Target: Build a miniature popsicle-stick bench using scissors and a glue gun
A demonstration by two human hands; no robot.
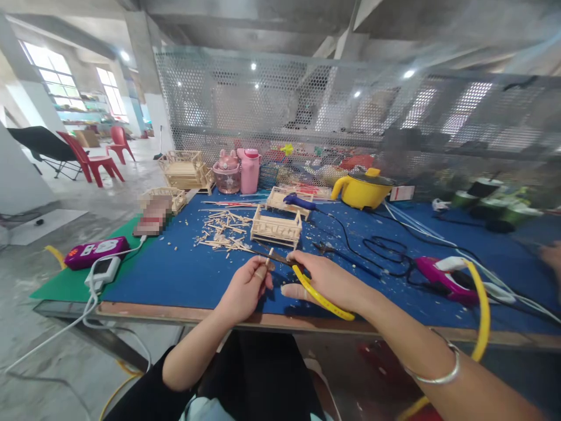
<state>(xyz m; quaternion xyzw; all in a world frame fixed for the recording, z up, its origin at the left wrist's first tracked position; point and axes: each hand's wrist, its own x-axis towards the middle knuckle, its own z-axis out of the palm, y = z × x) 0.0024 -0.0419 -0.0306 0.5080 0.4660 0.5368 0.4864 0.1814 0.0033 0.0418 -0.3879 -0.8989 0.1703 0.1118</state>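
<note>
My left hand pinches a short wooden stick upright over the near edge of the blue mat. My right hand grips yellow-handled cutters, whose dark blades meet the stick's top. Just beyond the hands stands a small crate built from wooden sticks. A heap of loose stick pieces lies to the left of it.
A blue glue gun rests on another stick frame, its black cord trailing right. A yellow pot, pink bottles, a purple power strip, a pink tool and more stick crates surround the mat. A perforated metal screen backs the table.
</note>
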